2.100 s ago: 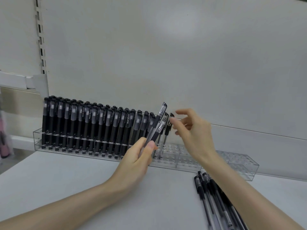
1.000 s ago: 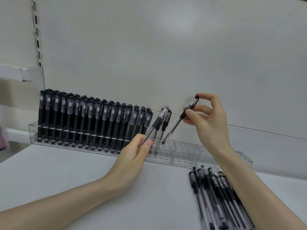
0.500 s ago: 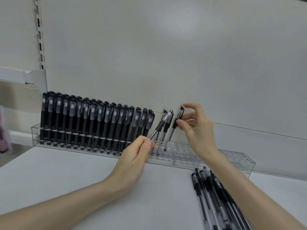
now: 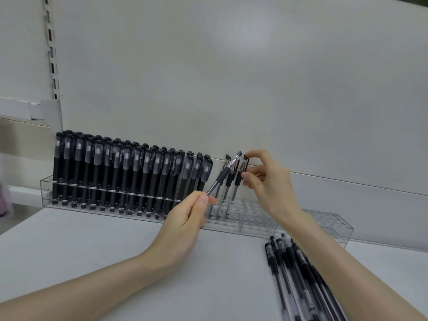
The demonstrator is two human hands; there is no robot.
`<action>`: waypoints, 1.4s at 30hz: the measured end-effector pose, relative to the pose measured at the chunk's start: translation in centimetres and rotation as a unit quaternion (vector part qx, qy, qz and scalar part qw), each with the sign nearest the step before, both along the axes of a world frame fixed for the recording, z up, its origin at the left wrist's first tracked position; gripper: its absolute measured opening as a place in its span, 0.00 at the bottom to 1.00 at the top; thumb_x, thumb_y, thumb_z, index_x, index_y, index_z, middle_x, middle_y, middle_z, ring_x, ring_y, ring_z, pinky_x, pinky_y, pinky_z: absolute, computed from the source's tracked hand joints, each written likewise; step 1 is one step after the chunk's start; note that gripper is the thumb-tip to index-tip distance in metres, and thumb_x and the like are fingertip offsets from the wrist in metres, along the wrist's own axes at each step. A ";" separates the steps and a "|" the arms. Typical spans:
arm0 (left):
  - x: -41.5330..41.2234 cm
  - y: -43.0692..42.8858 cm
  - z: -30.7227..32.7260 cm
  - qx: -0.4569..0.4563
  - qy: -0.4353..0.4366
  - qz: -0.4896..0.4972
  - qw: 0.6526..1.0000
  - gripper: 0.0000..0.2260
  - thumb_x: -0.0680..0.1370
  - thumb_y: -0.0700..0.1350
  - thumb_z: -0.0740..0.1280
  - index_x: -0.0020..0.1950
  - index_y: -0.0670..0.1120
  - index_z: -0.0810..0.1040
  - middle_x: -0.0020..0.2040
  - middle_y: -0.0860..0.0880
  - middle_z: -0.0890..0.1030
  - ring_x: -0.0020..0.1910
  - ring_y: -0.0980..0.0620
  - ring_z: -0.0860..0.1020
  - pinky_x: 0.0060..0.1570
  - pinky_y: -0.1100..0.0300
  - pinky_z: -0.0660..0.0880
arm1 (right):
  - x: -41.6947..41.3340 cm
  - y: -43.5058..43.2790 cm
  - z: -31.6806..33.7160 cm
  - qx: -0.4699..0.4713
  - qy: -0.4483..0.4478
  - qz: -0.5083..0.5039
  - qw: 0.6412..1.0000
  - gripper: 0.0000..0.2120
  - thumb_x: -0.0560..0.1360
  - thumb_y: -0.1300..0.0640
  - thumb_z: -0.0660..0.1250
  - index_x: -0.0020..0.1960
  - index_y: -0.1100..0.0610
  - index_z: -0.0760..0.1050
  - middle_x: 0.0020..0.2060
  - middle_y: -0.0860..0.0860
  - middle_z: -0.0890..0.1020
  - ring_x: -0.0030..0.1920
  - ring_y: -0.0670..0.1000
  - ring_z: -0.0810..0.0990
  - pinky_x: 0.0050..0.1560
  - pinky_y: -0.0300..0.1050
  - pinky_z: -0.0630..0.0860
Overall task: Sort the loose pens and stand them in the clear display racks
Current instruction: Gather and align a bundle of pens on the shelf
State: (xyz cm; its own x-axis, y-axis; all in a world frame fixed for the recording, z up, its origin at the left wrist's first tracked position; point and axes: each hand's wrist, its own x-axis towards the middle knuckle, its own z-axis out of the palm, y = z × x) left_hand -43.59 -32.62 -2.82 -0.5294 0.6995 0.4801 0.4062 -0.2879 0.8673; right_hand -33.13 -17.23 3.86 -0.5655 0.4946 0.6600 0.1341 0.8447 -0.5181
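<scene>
Pinching cap of racked pen point(image 4: 236, 181) w/ right grip point(image 4: 269, 188), left grip point(image 4: 185, 218) curled round tilted pen point(image 4: 222, 177) low down (cap up-right)

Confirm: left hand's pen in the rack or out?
Out: left hand holds the pen tilted, its lower end pinched, not in the clear rack.

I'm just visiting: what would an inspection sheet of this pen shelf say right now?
Surface: white shelf.
Job's things: black pens fill the clear racks' left part; a few clear pens stand beside them; loose pens lie at right.
Clutter: nothing seen.
Hands: left hand holds a tilted pen; right hand pinches a standing pen's cap.
Cables: nothing seen.
Surroundings: white back panel, slotted upright.
</scene>
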 end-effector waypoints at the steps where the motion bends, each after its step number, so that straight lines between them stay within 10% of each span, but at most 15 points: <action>1: 0.0 0.0 0.0 0.000 -0.001 0.000 1.000 0.13 0.81 0.51 0.53 0.49 0.52 0.77 0.26 0.56 0.63 0.25 0.58 0.61 0.28 0.66 0.59 | 0.0 0.0 0.0 0.004 -0.006 -0.002 1.000 0.14 0.76 0.64 0.67 0.58 0.51 0.72 0.37 0.53 0.83 0.37 0.52 0.82 0.49 0.55 0.78; 13: 0.3 0.0 0.3 -0.004 -0.013 0.002 1.000 0.14 0.82 0.50 0.53 0.49 0.51 0.77 0.26 0.56 0.63 0.25 0.58 0.60 0.25 0.68 0.59 | 0.7 -0.2 0.2 0.002 -0.014 -0.012 1.000 0.14 0.76 0.60 0.68 0.60 0.50 0.75 0.36 0.51 0.83 0.38 0.52 0.82 0.48 0.54 0.78; 24: 1.4 0.1 0.3 -0.042 -0.014 -0.083 0.996 0.15 0.82 0.43 0.55 0.54 0.34 0.76 0.28 0.50 0.70 0.23 0.62 0.67 0.23 0.72 0.62 | 2.0 -3.7 1.1 -0.282 0.114 0.196 0.932 0.11 0.74 0.66 0.68 0.56 0.62 0.74 0.37 0.56 0.85 0.36 0.52 0.84 0.39 0.42 0.81; 32: 1.2 -0.1 0.5 -0.057 -0.023 -0.077 0.995 0.04 0.76 0.41 0.67 0.50 0.43 0.78 0.31 0.49 0.79 0.25 0.52 0.73 0.19 0.64 0.64 | 2.0 -3.9 0.7 -0.309 0.118 0.202 0.922 0.17 0.74 0.67 0.68 0.62 0.63 0.71 0.38 0.56 0.84 0.37 0.49 0.84 0.40 0.42 0.81; 42: 0.8 -0.1 0.6 -0.037 0.007 -0.015 0.999 0.15 0.65 0.51 0.77 0.40 0.44 0.75 0.30 0.52 0.75 0.26 0.53 0.75 0.25 0.65 0.68 | 2.1 -4.1 0.9 -0.278 0.104 0.181 0.938 0.11 0.73 0.67 0.69 0.54 0.59 0.77 0.36 0.54 0.79 0.33 0.47 0.82 0.37 0.39 0.81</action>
State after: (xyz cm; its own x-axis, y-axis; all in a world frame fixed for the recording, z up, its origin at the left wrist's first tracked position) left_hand -42.81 -32.75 -2.27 -0.5011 0.7489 0.4336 0.4101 -0.2357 0.8810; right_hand -31.00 -21.37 4.72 -0.6503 0.5949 0.4725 -0.2624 0.4077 -0.8746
